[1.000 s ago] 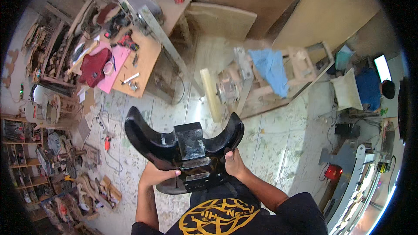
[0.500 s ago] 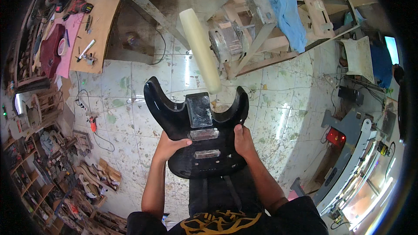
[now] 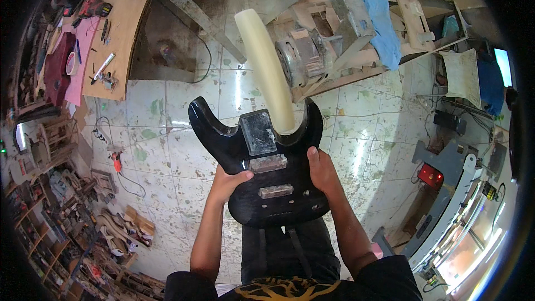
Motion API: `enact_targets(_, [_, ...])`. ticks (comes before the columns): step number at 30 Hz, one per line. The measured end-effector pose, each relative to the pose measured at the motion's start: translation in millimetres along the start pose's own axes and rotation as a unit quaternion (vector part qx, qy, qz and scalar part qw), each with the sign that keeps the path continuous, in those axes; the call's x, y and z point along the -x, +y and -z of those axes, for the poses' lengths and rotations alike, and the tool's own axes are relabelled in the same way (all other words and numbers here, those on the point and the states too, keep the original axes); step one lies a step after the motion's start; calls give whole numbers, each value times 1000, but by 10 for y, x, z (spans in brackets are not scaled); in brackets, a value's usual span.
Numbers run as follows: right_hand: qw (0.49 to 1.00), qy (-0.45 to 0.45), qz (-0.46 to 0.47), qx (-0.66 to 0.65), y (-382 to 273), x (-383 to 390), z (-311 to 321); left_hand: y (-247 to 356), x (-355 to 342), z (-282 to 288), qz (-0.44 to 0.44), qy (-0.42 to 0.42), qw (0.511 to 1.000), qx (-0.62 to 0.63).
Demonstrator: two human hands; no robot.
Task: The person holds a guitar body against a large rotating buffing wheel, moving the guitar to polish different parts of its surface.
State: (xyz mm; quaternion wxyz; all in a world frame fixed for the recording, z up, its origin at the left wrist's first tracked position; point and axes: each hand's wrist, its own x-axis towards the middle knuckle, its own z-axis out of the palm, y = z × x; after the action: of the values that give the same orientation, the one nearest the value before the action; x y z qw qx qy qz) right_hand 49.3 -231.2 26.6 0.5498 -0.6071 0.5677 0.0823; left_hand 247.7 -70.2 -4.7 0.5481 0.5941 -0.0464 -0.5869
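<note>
A glossy black electric guitar body (image 3: 267,206) is held in front of me, its two horns pointing away. My left hand (image 3: 227,183) grips its left edge, thumb on the face beside the upper pickup cavity. On the opposite edge, my right hand (image 3: 324,174) holds on with its thumb over the top; the other fingers of both hands are hidden beneath. The neck pocket and cavities look pale and dusty. Just beyond, a pale yellow buffing wheel (image 3: 263,67) reaches down to the right horn's inner curve; whether they touch I cannot tell.
A motor (image 3: 301,58) sits beside the wheel on a metal frame (image 3: 351,22) draped with a blue cloth (image 3: 380,22). At left a workbench (image 3: 125,22) carries a drill (image 3: 95,6) and a dark red guitar body (image 3: 60,69). A corded tool (image 3: 116,161) lies on the tiled floor.
Both hands have shifted the guitar body slightly right, turning it a little. Its right horn's inner curve is now closer to the wheel. The grip looks the same.
</note>
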Motion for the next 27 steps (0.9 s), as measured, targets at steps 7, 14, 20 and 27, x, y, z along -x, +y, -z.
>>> enact_targets(7, [999, 32, 30, 10, -15, -91, 10, -41, -97, -39, 19, 3, 1000, 25])
enact_targets(14, [999, 29, -2, 15, -132, -134, 14, -6, -144, -25, 19, 8, 1000, 23])
enact_targets(20, [998, 44, -9, 32, -31, -214, -27, 68, -174, -51, 22, 11, 1000, 17])
enact_targets(27, [998, 60, 0, 13, 36, -241, -72, 9, -216, -12, 33, -2, 999, 17])
